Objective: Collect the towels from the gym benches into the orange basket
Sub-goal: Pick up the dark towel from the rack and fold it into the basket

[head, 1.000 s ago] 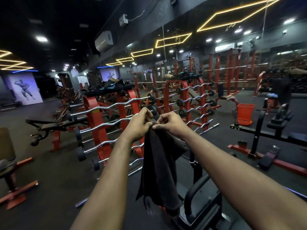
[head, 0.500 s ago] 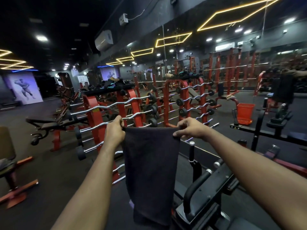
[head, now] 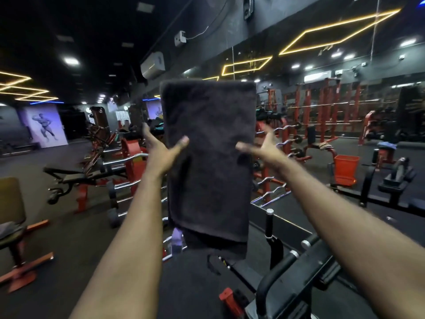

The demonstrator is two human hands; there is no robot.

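Observation:
A dark grey towel [head: 208, 157] stands spread flat and upright in front of me, its top edge above my hands. My left hand [head: 161, 153] is at its left edge with the thumb across the front and the fingers spread behind. My right hand [head: 262, 148], blurred, is at the right edge, also with the thumb on the front. The orange basket [head: 346, 168] stands on the floor far to the right, well beyond my reach. A light striped towel [head: 325, 146] lies on a bench behind the basket, and a blue one [head: 387, 145] lies further right.
Red racks of curl bars [head: 133, 162] stand straight ahead. A black bench frame [head: 299, 272] is close at the lower right, and a flat bench [head: 76, 173] is at the left. A padded seat [head: 11, 203] sits at the far left, with dark floor between.
The towel has gone from hanging below my hands to standing upright above them. Both hands have left its top corners and now sit at its sides, mid-height. The camera has tilted up.

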